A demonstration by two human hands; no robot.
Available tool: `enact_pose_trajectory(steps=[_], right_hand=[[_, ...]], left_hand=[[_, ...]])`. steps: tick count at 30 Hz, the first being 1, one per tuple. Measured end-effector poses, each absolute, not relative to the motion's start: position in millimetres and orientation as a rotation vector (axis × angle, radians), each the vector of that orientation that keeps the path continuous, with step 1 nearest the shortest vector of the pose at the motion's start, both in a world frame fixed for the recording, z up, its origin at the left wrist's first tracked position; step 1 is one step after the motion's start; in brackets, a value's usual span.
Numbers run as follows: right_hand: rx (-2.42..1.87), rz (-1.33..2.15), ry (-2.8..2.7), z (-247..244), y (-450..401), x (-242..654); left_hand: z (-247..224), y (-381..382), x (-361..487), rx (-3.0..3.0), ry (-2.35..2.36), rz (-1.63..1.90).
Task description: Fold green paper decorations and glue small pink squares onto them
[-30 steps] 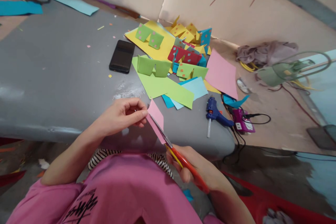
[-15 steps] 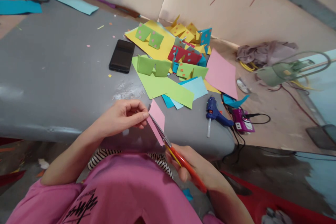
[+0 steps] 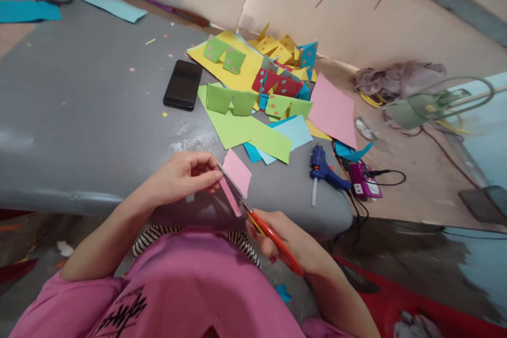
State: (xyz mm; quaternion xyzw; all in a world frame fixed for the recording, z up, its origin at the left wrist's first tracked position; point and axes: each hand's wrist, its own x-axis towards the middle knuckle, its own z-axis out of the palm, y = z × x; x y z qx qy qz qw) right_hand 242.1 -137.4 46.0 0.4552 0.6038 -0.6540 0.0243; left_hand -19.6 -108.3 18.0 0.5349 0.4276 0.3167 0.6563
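Observation:
My left hand [image 3: 188,177] is closed, thumb and fingertips pinching the upper end of a narrow pink paper strip [image 3: 230,198]. Wrapped around the handles of a pair of scissors [image 3: 277,240] with orange-red grips, my right hand [image 3: 291,229] sits lower and to the right. The scissor blades lie along the pink paper, their tips close to my left fingertips. Right of the blades shows a wider piece of pink paper [image 3: 238,173]; whether it still joins the strip, I cannot tell.
Folded paper glasses in green [image 3: 231,100] and red [image 3: 279,83] stand among coloured sheets. A black phone [image 3: 182,85] lies left of them. To the right are a blue glue gun [image 3: 325,169], a purple power socket [image 3: 363,181] with cables, and a pink sheet [image 3: 331,111].
The scissors have moved up and left along the pink paper with my right hand. The gap between the strip and the wider piece has grown. My left hand is almost still.

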Motion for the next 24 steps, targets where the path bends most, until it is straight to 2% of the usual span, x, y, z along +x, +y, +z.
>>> enact_pose_trajectory(steps=[2,4,7,9,11,15,17,18,20,22,24], right_hand=[[1.431,-1.981,1.917,49.1,-134.4,243.7],[1.541,-1.788,2.059,57.4,-130.4,246.3],[1.865,-1.081,2.271,71.3,-118.1,251.4],[2.058,-0.55,2.222,74.4,-103.8,255.7],[2.164,-0.211,2.091,70.4,-85.7,261.3],[2.264,-0.017,1.975,53.4,-53.6,272.1],[2.317,-0.136,2.046,47.7,-48.9,271.7],[2.337,-0.316,2.126,46.1,-50.6,268.9],[2.285,-0.965,2.282,44.4,-60.8,257.3],[2.02,-1.801,2.232,43.3,-75.6,239.2],[1.826,-2.241,2.182,41.9,-88.4,219.0]], left_hand=[[16.3,-107.0,-21.9,1.26,0.999,0.712],[15.2,-105.3,-27.0,1.354,1.116,0.746],[15.0,-103.1,-37.1,1.456,1.348,0.816],[15.1,-102.2,-42.0,1.409,1.417,0.855],[14.7,-101.7,-44.3,1.331,1.407,0.875],[13.5,-100.1,-43.4,1.274,1.342,0.882],[14.5,-99.8,-41.5,1.28,1.327,0.91],[15.7,-100.2,-40.1,1.293,1.329,0.94],[18.7,-102.7,-35.7,1.356,1.367,1.054],[21.3,-107.3,-29.5,1.528,1.447,1.206],[22.2,-112.7,-22.9,1.844,1.499,1.314]])
